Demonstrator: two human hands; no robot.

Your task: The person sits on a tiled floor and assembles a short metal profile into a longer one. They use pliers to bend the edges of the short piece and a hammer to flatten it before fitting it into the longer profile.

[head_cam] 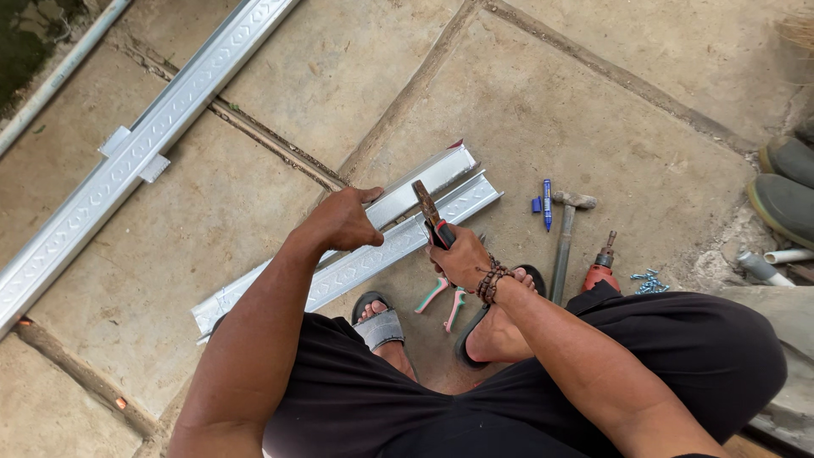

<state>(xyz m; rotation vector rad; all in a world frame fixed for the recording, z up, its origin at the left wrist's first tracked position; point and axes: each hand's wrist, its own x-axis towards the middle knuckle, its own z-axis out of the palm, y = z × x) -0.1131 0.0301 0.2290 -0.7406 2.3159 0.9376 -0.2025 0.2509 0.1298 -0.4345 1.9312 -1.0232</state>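
Silver embossed metal channel, blue marker, red drill, pink-and-green pliers handles, grey-strapped sandal, black shorts.

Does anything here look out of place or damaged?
Small things only: blue screws lie scattered loose on the concrete beside the red drill, and the blue marker lies apart from its cap. Nothing looks broken.

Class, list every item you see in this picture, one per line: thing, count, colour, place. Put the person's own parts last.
short metal channels: two, silver, on the concrete under the hands
long metal channel: one, silver, far left
pliers: one, pink-green handles, between the feet
marker: one, blue, right of channels
hammer: one, grey, beside marker
drill: one, red, by right knee
screws: small pile, blue
boots: two, green, right edge
left hand: on a channel
right hand: holds snips
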